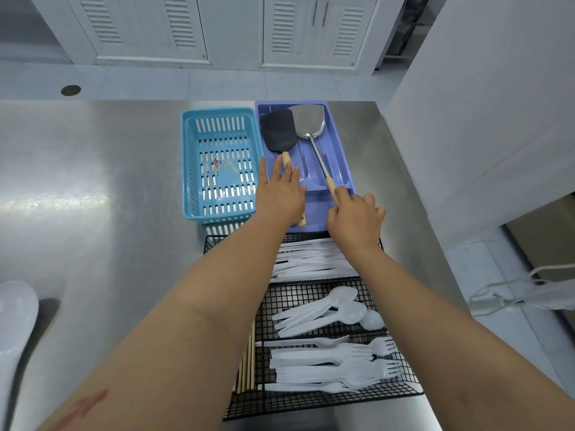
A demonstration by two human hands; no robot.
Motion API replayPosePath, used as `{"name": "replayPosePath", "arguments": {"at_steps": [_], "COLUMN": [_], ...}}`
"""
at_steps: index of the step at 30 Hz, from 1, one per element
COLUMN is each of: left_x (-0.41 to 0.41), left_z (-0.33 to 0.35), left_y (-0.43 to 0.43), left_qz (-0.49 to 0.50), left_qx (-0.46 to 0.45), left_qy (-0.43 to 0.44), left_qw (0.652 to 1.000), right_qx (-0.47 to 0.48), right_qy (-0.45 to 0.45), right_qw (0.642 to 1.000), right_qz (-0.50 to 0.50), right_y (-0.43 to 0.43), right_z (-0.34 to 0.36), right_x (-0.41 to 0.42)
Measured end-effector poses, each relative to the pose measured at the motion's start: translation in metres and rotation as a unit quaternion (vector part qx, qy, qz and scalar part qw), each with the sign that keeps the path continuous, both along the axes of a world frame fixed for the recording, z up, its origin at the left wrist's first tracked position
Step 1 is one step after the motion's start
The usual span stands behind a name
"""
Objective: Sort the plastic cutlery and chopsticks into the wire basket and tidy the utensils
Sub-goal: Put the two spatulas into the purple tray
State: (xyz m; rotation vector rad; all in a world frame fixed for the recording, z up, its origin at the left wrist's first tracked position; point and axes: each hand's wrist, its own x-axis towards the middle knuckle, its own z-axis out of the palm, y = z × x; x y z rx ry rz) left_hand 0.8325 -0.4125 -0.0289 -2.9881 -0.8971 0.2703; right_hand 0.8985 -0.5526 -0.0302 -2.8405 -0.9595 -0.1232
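Observation:
A black wire basket (311, 399) lies near me on the steel table, under my forearms. Its sections hold clear plastic knives (311, 259), spoons (336, 309) and forks (336, 362), with wooden chopsticks (247, 362) along the left side. Beyond it a purple tray (340, 157) holds a black spatula (277, 130) and a metal spatula (308, 119). My left hand (280, 194) lies with straight fingers on the black spatula's wooden handle. My right hand (354, 219) grips the end of the metal spatula's wooden handle with curled fingers.
A light blue slotted plastic basket (217, 163) stands left of the purple tray, touching it. A white rounded object (15, 321) sits at the table's near left. The table ends at the right, where a white wall and a cable (529, 290) lie close by.

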Motion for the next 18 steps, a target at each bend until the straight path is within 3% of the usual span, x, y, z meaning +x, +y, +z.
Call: {"name": "replayPosePath", "arguments": {"at_steps": [11, 18], "left_x": [-0.01, -0.044], "left_z": [0.011, 0.02], "left_y": [0.0, -0.008], "left_qz": [0.004, 0.004], "left_qx": [-0.012, -0.031], "left_qy": [-0.004, -0.058], "left_qw": [1.0, 0.998], "right_qx": [0.016, 0.013], "right_qy": [0.03, 0.043], "right_qw": [0.998, 0.995], "right_qz": [0.054, 0.091], "right_y": [-0.001, -0.002], "right_z": [0.0, 0.018], "right_x": [-0.002, -0.027]}}
